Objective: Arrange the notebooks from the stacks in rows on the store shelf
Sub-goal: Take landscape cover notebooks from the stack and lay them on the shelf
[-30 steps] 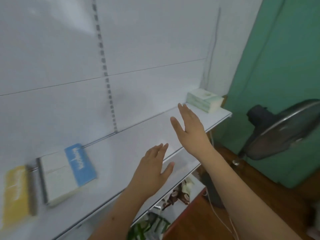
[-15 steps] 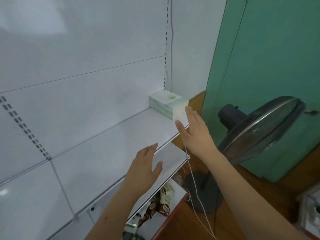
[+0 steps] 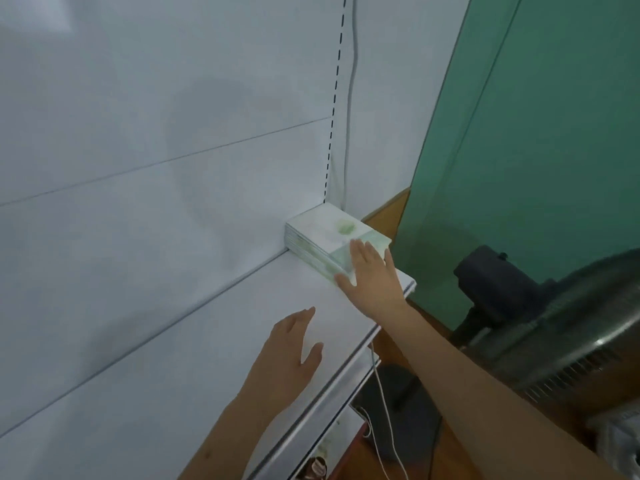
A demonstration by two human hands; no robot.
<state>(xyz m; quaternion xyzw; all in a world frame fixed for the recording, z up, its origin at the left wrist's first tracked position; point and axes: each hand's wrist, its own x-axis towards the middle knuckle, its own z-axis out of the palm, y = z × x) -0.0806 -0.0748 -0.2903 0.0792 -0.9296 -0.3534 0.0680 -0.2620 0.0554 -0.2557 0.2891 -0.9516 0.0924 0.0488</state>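
Observation:
A stack of pale green and white notebooks lies at the far right end of the white store shelf, against the back panel. My right hand reaches onto the stack's near corner with straight fingers on its top and the thumb at its front side. My left hand hovers over the shelf's front part, fingers straight and spread, holding nothing.
A standing fan with a dark motor is close on the right, by my right forearm. A green wall rises behind it. A white cable hangs below the shelf edge. Packaged goods sit on a lower shelf.
The view has swung right along the shelf; the blue and yellow notebook stacks have left the view. My right hand has moved forward onto the green stack. My left hand follows, still holding nothing.

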